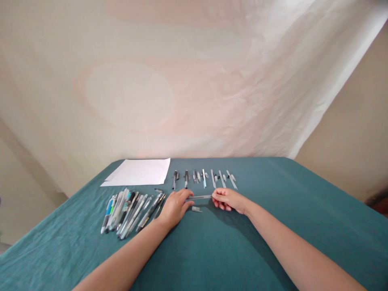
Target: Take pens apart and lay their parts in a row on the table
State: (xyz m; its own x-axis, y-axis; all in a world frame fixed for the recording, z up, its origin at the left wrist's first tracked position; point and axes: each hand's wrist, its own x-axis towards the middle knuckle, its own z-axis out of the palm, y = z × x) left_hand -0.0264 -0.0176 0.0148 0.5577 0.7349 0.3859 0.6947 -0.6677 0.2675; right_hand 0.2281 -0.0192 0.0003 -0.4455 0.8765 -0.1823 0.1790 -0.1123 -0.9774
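- Right hand (228, 199), right of lower centre: thumb and fingers clamped on the right end of a clear pen (201, 197), the curled fingertips hiding that end
- Left hand (176, 205), left of lower centre: finger and thumb curve about the pen's left end with a gap between their tips; whether they grip it I cannot tell
- The pen lies nearly level between the hands, in the lower centre of the frame, only its middle stretch plain to see; any refill inside is too faint to make out
- Just below it, near the left thumb, a small clear cap (196, 209), blurred
- Above the hands, a row of pens (213, 178) with short pieces beside them, dark at the left and clear towards the right; the third group from the left is too small to sort out
- Left of the left hand, a pile (130, 214) of many pens, overlapping too much to count, its right edge close against the hand and wrist
- Above the pile, white paper (139, 171)
- Green cloth (303, 210) under everything, cut off at the bottom, as are both forearms
- Pale sheet (194, 89) behind, running out of the top
- Far right edge, a dark thing (377, 201), cut off, unidentifiable
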